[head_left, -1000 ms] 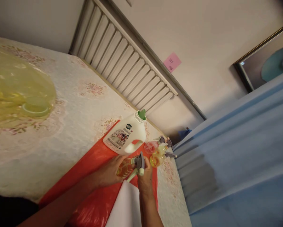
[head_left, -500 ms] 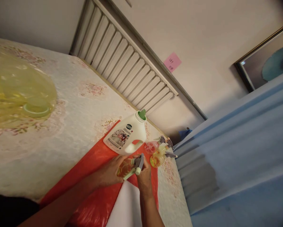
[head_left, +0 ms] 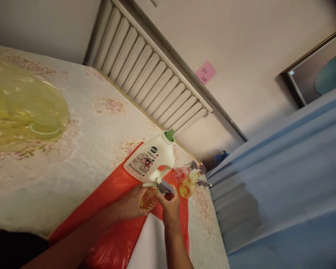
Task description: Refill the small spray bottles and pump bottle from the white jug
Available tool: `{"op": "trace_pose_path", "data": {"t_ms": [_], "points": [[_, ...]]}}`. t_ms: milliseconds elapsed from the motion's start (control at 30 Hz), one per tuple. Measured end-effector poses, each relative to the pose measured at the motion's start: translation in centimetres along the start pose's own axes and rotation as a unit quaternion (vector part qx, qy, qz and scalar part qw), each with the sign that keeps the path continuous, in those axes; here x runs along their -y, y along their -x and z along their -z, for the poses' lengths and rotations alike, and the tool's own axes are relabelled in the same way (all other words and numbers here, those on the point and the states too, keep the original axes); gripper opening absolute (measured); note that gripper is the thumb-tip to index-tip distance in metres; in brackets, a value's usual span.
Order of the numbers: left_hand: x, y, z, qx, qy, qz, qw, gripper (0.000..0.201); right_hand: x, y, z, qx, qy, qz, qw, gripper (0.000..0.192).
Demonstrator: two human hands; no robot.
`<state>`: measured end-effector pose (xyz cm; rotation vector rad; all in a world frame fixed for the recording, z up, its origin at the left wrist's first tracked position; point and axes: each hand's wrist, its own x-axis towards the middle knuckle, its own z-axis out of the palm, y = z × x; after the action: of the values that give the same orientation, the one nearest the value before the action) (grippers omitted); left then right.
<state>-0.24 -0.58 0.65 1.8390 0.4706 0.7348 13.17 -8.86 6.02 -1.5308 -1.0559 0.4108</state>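
My left hand [head_left: 130, 203] grips the body of a small spray bottle [head_left: 149, 198] filled with orange liquid, over a red plastic sheet [head_left: 112, 194]. My right hand [head_left: 169, 207] is closed on the bottle's grey and pale-green trigger head [head_left: 159, 185], which sits turned on the neck. Just behind stands a white detergent jug [head_left: 151, 160] with an open green spout. Two more spray bottles, one pink [head_left: 180, 173] and one yellow [head_left: 187, 186], stand to the right of my hands.
The red sheet lies on a floral-patterned table cover [head_left: 95, 130]. A blurred yellow translucent container [head_left: 19, 108] fills the near left. A slatted radiator [head_left: 153, 78] runs along the wall with a pink note [head_left: 205, 72]. Blue fabric [head_left: 283, 179] hangs at right.
My right hand has rotated the trigger head on the orange bottle; its nozzle now points left toward the jug instead of downward. My left hand stays on the bottle.
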Motion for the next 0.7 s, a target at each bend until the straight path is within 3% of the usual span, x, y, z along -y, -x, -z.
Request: {"op": "trace_pose_path", "data": {"t_ms": [233,400,533,700], "points": [[2.1,0.0,-0.7,0.012,0.004,-0.012,1.0,0.079,-0.3,0.2,-0.3,-0.047,0.081,0.01,0.996,0.03],[1.7,-0.1,-0.6,0.008,0.011,-0.012,1.0,0.082,1.5,0.8,0.4,0.02,0.084,0.029,0.996,0.04],[0.9,0.1,-0.3,0.002,0.02,-0.019,1.0,0.074,2.2,0.8,0.9,0.078,0.07,0.03,0.994,0.027],[0.5,0.1,-0.1,0.008,0.007,-0.016,1.0,0.071,1.4,0.3,0.5,0.035,0.057,0.028,0.997,0.027]]}}
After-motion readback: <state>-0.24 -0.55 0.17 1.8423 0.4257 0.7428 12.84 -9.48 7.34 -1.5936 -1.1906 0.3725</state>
